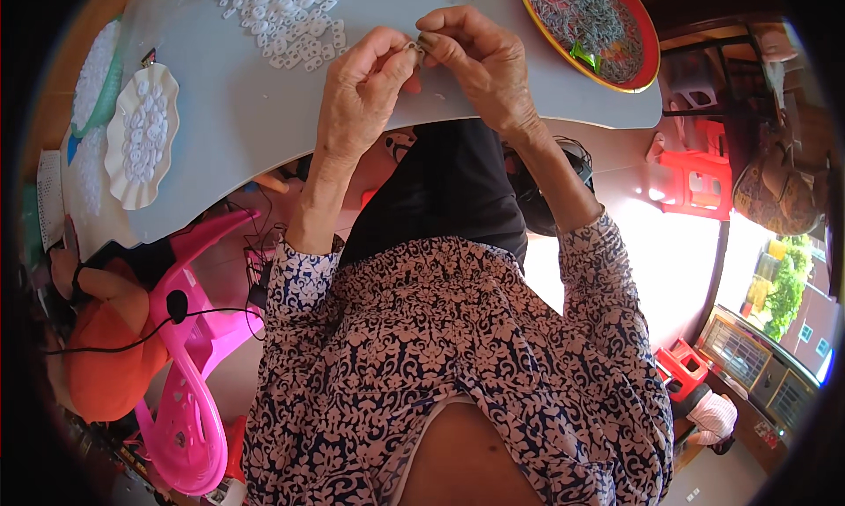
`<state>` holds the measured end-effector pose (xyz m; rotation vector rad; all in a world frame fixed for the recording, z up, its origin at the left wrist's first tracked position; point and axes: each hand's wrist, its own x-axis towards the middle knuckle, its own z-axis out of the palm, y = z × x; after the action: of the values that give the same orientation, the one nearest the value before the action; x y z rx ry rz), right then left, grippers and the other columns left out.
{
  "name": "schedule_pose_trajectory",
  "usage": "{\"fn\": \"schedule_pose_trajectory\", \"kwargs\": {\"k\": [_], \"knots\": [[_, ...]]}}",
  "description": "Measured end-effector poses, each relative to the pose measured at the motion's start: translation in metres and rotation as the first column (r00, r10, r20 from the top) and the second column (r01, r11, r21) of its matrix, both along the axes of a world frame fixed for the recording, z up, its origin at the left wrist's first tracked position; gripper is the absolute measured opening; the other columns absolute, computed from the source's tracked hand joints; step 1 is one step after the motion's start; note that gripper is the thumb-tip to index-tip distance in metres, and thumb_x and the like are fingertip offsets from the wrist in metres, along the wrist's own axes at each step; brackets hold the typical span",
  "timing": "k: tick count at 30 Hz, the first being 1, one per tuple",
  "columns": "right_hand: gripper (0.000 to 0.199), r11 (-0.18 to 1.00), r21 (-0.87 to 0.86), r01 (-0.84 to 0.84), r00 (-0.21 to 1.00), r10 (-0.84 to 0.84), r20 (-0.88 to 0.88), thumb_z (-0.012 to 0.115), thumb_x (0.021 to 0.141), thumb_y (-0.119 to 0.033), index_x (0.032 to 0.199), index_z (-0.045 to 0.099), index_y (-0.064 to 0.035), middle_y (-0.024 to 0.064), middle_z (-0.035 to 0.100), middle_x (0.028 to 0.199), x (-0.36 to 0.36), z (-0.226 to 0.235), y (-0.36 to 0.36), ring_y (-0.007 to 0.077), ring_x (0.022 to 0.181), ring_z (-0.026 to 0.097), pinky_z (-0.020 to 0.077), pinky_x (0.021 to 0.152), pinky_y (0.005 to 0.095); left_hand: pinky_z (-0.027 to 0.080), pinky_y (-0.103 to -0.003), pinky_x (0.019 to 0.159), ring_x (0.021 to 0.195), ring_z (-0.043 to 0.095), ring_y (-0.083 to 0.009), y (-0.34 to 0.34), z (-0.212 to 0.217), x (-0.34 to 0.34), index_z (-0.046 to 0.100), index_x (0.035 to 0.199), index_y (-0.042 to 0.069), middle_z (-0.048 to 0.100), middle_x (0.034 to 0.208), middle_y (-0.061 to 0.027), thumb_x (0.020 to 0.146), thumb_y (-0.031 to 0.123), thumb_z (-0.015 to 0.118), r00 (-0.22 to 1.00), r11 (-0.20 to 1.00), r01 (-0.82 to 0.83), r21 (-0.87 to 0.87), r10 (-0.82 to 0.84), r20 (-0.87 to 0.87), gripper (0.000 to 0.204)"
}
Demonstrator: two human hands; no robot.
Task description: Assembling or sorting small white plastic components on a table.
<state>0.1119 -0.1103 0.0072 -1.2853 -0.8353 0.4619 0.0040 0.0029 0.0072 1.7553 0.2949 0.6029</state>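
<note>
My left hand (365,88) and my right hand (484,70) meet over the near edge of the grey table (224,110), fingertips almost touching. Pinched in my left fingers is a small pale ring-like piece (412,46), mostly covered. My right thumb and forefinger are closed close against it; whatever they grip is too small to make out. Beyond my left hand lies a loose pile of small white plastic pieces (286,18) with holes. To the right, a round red tray with a yellow rim (652,57) holds a heap of thin grey metal pieces (590,18).
At the left stand a scalloped cream dish (116,167) of white pieces and a green basket (114,88). A green wrapper (584,57) lies in the tray. Below left are a pink plastic chair (189,409) and a person in orange (119,361). A red stool (700,180) stands right.
</note>
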Motion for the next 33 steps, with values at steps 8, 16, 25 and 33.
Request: {"fn": "schedule_pose_trajectory", "kwargs": {"k": [8,16,25,33], "knots": [[0.021,0.991,-0.124,-0.049,0.998,0.053,0.028,0.062,0.089,-0.021,0.09,0.064,-0.0003,-0.0025,0.059,0.07,0.003,0.007,-0.004,0.004,0.063,0.049,0.0429,0.059,0.0199,0.039,-0.021,0.056,0.062,0.052,-0.005,0.005,0.001,-0.003,0.059,0.087,0.004,0.058,0.067,0.0016,0.09,0.021,0.056,0.995,0.993,0.097,-0.072,-0.097,0.008,0.017],[0.021,0.989,-0.136,0.058,0.998,-0.056,0.024,0.063,0.089,-0.021,0.086,0.063,0.0001,-0.0031,0.057,0.065,-0.004,0.002,-0.001,0.0029,0.06,0.047,0.0393,0.054,0.0201,0.039,-0.021,0.055,0.061,0.051,-0.0048,0.0,-0.002,-0.001,0.059,0.09,0.003,0.058,0.066,0.0012,0.09,0.019,0.056,0.997,0.993,0.075,-0.09,-0.073,0.025,0.016],[0.02,0.998,-0.062,0.023,0.999,-0.025,-0.03,0.063,0.089,-0.02,0.086,0.061,-0.0002,-0.0002,0.061,0.07,-0.009,0.009,0.003,0.0045,0.061,0.051,0.0434,0.056,0.0201,0.039,-0.021,0.056,0.064,0.05,-0.0044,-0.002,0.002,0.0,0.059,0.091,0.003,0.058,0.067,0.0018,0.091,0.019,0.056,0.996,0.997,0.022,-0.078,-0.016,0.085,0.016],[0.02,0.992,0.082,0.093,0.981,-0.077,-0.181,0.061,0.09,-0.018,0.092,0.058,0.0014,0.0043,0.064,0.08,-0.003,0.0,0.003,0.0077,0.065,0.056,0.0467,0.061,0.0208,0.046,-0.029,0.06,0.06,0.052,-0.0189,0.03,0.037,0.029,0.057,0.09,0.001,0.057,0.069,-0.0102,0.088,0.012,0.052,0.999,0.867,-0.053,0.496,0.051,0.017,0.012]]}}
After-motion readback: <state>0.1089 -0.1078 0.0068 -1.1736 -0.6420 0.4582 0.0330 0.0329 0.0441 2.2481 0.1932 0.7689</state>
